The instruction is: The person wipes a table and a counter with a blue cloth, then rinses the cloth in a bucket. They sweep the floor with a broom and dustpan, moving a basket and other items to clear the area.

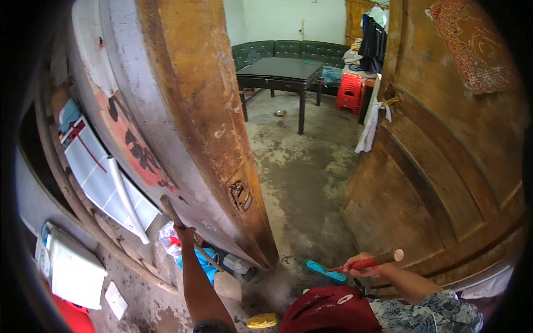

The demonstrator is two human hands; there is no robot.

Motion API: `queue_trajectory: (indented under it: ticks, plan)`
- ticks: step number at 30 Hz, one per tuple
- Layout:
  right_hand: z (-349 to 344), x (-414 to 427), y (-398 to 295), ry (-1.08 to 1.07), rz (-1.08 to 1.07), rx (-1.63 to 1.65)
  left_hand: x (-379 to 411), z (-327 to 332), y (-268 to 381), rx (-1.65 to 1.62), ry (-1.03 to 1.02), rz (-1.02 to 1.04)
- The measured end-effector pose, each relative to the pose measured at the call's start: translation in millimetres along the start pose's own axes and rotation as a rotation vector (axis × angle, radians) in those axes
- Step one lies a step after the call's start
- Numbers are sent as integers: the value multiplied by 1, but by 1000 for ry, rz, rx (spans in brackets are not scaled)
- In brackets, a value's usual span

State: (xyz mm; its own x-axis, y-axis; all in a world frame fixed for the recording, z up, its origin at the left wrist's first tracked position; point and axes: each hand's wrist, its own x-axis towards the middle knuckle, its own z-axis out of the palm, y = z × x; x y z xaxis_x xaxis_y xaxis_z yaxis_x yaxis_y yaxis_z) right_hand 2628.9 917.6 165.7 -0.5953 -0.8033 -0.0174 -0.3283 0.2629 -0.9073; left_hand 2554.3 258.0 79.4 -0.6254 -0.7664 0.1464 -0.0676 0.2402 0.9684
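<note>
My left hand is closed around a wooden stick handle. The handle slopes down to a beige dustpan on the concrete floor, left of the door frame. In my right hand is the handle of a broom, red below with a bare wooden end. Its turquoise head rests low at the doorway, its bristles mostly hidden. A maroon garment with white marks and a yellow shoe show below my hands.
An open wooden door stands right, a worn door frame left. Beyond are a dark table, a green bench and red stools. Leftward lie a white pipe, wooden poles, a white box and bags.
</note>
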Motion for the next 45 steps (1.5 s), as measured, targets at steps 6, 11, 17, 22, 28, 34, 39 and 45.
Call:
queue_trajectory:
  ticks: [6, 11, 17, 22, 28, 34, 39, 45]
  plan:
    - [17, -101, 26, 221, 313, 446, -54, 7, 34, -23, -84, 3]
    - [49, -116, 8, 480, 333, 312, -87, -99, -16, -19, -81, 99]
    - [51, -165, -1, 667, 523, 108, -113, -145, 126, 85, -192, 388]
    - [37, -195, -29, 792, 617, 179, -195, -160, 320, -105, -54, 838]
    - [17, -183, -44, 878, 767, 58, -241, -123, 374, -309, -603, 349]
    - [-12, -185, -3, 896, 598, -15, -283, -64, 376, -425, -530, 399]
    - [-45, -170, 13, 900, 289, 210, -310, 20, 377, -504, -555, 427]
    - [-124, -128, 21, 718, 399, 195, -307, 158, 391, -286, -500, 452]
